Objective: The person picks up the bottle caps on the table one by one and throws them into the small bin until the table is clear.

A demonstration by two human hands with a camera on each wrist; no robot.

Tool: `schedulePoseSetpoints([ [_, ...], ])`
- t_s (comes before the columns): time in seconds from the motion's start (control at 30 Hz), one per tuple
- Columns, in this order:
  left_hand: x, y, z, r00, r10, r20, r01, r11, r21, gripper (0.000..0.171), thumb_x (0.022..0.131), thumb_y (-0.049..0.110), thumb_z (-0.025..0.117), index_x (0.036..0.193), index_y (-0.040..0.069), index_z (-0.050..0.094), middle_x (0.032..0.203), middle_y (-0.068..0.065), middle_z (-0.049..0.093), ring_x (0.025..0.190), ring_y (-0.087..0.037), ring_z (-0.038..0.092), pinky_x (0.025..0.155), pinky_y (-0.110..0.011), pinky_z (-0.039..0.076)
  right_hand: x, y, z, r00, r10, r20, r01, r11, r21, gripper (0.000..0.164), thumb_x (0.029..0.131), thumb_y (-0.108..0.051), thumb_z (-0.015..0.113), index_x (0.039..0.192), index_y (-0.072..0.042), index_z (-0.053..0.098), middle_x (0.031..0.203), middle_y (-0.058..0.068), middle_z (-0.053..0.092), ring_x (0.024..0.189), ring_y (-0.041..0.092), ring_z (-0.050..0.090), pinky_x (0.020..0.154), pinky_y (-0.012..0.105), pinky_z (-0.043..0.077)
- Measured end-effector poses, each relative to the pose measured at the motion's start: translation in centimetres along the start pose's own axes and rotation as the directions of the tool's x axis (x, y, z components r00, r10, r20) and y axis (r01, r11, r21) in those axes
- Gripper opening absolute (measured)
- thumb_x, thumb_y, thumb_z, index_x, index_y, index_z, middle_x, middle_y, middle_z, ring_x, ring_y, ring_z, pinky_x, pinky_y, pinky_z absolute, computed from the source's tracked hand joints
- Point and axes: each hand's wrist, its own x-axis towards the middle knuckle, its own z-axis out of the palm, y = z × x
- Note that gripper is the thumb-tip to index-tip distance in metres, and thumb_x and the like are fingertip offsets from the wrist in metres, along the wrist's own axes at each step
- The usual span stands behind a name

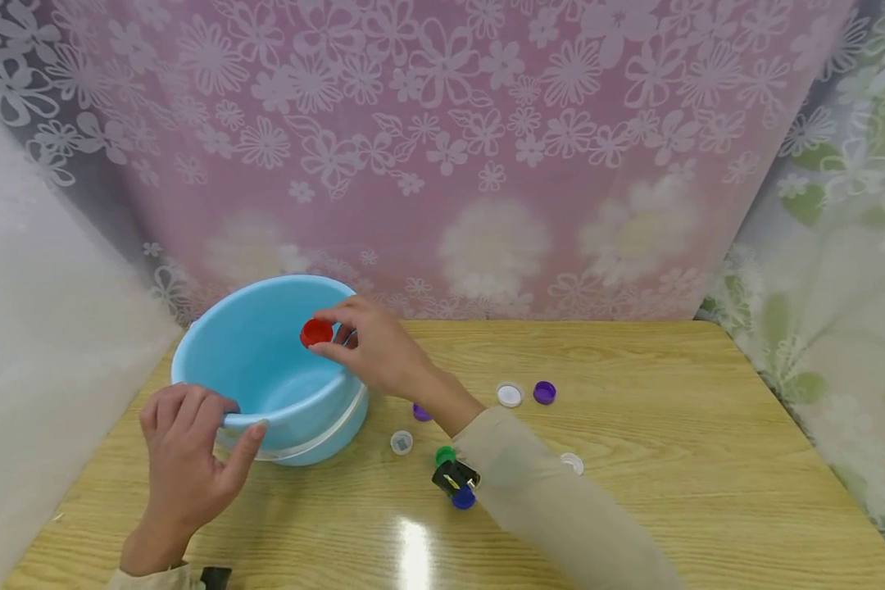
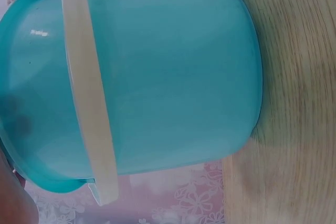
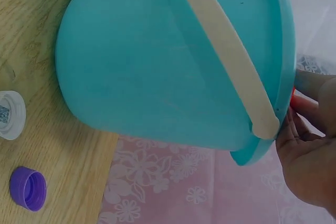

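Note:
A light blue bucket (image 1: 265, 360) with a white handle (image 2: 86, 82) stands at the left of the wooden table, its mouth tipped toward the head camera's view. My left hand (image 1: 192, 451) grips its near rim, thumb outside and fingers over the edge. Between thumb and fingers, my right hand (image 1: 383, 344) pinches a red bottle cap (image 1: 316, 333) over the bucket's mouth, close to the right side of the rim. In the right wrist view only a sliver of red shows past the rim beside the right hand (image 3: 312, 145).
Right of the bucket lie several loose caps: a white cap (image 1: 510, 395), a purple cap (image 1: 545, 392), a clear-white cap (image 1: 401, 442), a green cap (image 1: 445, 456) and a blue cap (image 1: 463, 497). The right forearm passes over some. A flowered curtain (image 1: 487, 164) hangs behind the table.

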Motion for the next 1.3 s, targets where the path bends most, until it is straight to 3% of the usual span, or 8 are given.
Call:
schedulePoseSetpoints([
  [0.27, 0.1, 0.1, 0.1, 1.000, 0.001, -0.009, -0.001, 1.000, -0.005, 0.055, 0.092, 0.054, 0.049, 0.071, 0.002, 0.049, 0.068, -0.009, 0.044, 0.077, -0.038, 0.038, 0.081, -0.052, 0.020, -0.1, -0.1, 0.8, 0.999, 0.047, 0.009, -0.045, 0.991, -0.125, 0.040, 0.090, -0.024, 0.067, 0.127, -0.008, 0.061, 0.106, -0.001, 0.055, 0.083, 0.005, 0.053, 0.068, 0.013, 0.043],
  [0.6, 0.3, 0.2, 0.1, 1.000, 0.000, -0.023, 0.000, 1.000, -0.010, 0.056, 0.092, 0.054, 0.050, 0.070, 0.002, 0.049, 0.067, -0.008, 0.043, 0.076, -0.037, 0.037, 0.080, -0.050, 0.020, -0.1, -0.9, 1.4, 0.999, 0.042, -0.016, -0.045, 0.950, -0.309, 0.043, 0.091, -0.028, 0.066, 0.128, -0.008, 0.060, 0.115, 0.004, 0.059, 0.088, 0.009, 0.057, 0.073, 0.015, 0.043],
  [1.3, 0.4, 0.4, 0.2, 0.999, 0.004, -0.050, -0.004, 1.000, -0.012, 0.056, 0.092, 0.053, 0.050, 0.070, 0.002, 0.049, 0.067, -0.009, 0.042, 0.075, -0.038, 0.038, 0.079, -0.051, 0.020, -0.3, -1.0, 1.7, 0.997, 0.066, -0.049, -0.077, 0.961, -0.267, 0.044, 0.089, -0.026, 0.069, 0.128, -0.008, 0.060, 0.118, 0.003, 0.060, 0.088, 0.008, 0.059, 0.073, 0.014, 0.044],
])
